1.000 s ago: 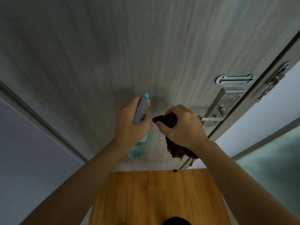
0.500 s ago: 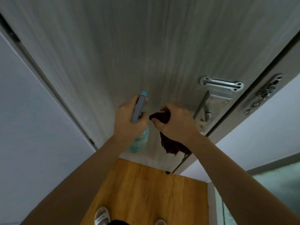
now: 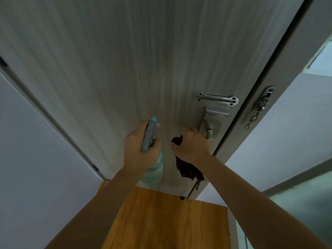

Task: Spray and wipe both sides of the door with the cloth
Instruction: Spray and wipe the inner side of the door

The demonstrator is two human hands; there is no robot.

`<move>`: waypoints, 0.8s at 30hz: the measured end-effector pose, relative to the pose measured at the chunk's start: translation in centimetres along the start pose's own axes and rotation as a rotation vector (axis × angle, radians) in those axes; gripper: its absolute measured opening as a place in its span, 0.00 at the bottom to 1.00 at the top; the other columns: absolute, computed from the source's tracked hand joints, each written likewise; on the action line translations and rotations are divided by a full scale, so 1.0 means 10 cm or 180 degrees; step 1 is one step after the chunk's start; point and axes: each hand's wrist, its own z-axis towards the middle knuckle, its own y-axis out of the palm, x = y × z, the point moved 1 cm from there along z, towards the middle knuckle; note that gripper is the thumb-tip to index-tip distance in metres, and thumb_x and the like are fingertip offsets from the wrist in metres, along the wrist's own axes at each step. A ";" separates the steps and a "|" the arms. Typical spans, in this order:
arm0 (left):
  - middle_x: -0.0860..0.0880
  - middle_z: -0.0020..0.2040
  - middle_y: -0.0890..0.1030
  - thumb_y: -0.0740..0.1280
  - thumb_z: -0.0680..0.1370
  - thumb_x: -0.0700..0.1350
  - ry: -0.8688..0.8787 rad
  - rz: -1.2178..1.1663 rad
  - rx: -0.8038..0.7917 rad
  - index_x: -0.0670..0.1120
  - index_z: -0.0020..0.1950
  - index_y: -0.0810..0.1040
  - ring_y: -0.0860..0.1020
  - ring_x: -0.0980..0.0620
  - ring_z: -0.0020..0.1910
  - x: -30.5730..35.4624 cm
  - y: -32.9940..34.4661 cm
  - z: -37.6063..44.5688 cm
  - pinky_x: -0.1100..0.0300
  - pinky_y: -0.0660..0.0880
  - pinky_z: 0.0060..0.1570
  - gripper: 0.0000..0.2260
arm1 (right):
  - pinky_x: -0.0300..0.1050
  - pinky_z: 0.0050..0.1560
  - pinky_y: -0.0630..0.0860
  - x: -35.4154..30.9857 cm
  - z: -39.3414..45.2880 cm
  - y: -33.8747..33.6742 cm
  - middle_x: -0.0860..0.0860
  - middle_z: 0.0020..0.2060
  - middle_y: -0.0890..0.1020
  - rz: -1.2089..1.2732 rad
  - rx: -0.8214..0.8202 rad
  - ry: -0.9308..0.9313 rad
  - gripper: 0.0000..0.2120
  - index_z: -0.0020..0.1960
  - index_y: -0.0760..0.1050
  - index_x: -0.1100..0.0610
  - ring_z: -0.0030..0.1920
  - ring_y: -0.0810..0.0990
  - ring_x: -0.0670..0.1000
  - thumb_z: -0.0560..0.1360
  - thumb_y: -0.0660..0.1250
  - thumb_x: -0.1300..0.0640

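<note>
Right in front of the person stands the grey wood-grain door (image 3: 111, 72), filling most of the view, its face streaked top to bottom with pale vertical grain. It sits in its grey door frame (image 3: 294, 56), which runs up the right side, and pale walls (image 3: 32, 141) flank it on both sides. Below, a patch of orange wooden floor (image 3: 165, 220) meets the bottom edge of the door. Both bare forearms reach up toward the lower part of the door. The left hand (image 3: 139, 150) is wrapped around the neck of a spray bottle (image 3: 152, 169), fingers curled tight on it, the grey trigger head with its blue nozzle tip pointing up at the door face and the clear bluish body hanging below the palm. Just beside it, the right hand (image 3: 192, 144) is clenched around a dark brown cloth (image 3: 186, 170); a bunch of it shows by the thumb and the loose end dangles under the wrist, against the door near its right edge. The knuckles are right at the metal door handle plate (image 3: 212, 121); whether they touch it I can't tell. Above that sits a silver slotted latch bar (image 3: 216, 99), and on the frame hangs a short security chain (image 3: 257, 110).
</note>
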 end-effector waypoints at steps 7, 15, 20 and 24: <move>0.37 0.39 0.82 0.66 0.73 0.33 -0.0037 -0.0005 0.0044 0.52 0.56 0.78 0.74 0.41 0.25 0.00 -0.13 -0.17 0.46 0.74 0.27 0.17 | 0.54 0.56 0.78 -0.02 0.01 0.14 0.59 0.70 0.67 -0.0161 -0.0604 0.0288 0.36 0.77 0.62 0.57 0.64 0.76 0.62 0.75 0.66 0.42; 0.38 0.42 0.83 0.66 0.73 0.33 -0.0413 0.0095 0.0002 0.49 0.56 0.79 0.73 0.47 0.26 -0.05 -0.17 -0.43 0.47 0.75 0.26 0.16 | 0.52 0.45 0.70 -0.06 0.05 0.34 0.60 0.68 0.66 -0.1513 -0.0723 0.0314 0.36 0.78 0.58 0.63 0.64 0.77 0.61 0.79 0.69 0.48; 0.38 0.41 0.83 0.65 0.73 0.33 -0.0500 0.0106 0.0003 0.46 0.56 0.80 0.74 0.52 0.27 0.00 -0.21 -0.52 0.53 0.77 0.28 0.14 | 0.51 0.45 0.76 -0.04 0.12 0.53 0.61 0.68 0.67 -0.1614 -0.0708 0.0382 0.34 0.78 0.59 0.65 0.63 0.78 0.60 0.80 0.68 0.50; 0.40 0.37 0.81 0.65 0.73 0.31 -0.0486 0.0095 -0.0001 0.44 0.56 0.81 0.71 0.56 0.26 0.04 -0.26 -0.56 0.64 0.71 0.28 0.15 | 0.55 0.54 0.82 0.00 0.10 0.59 0.62 0.67 0.67 -0.1616 -0.0687 0.0353 0.33 0.78 0.59 0.65 0.62 0.79 0.62 0.80 0.68 0.53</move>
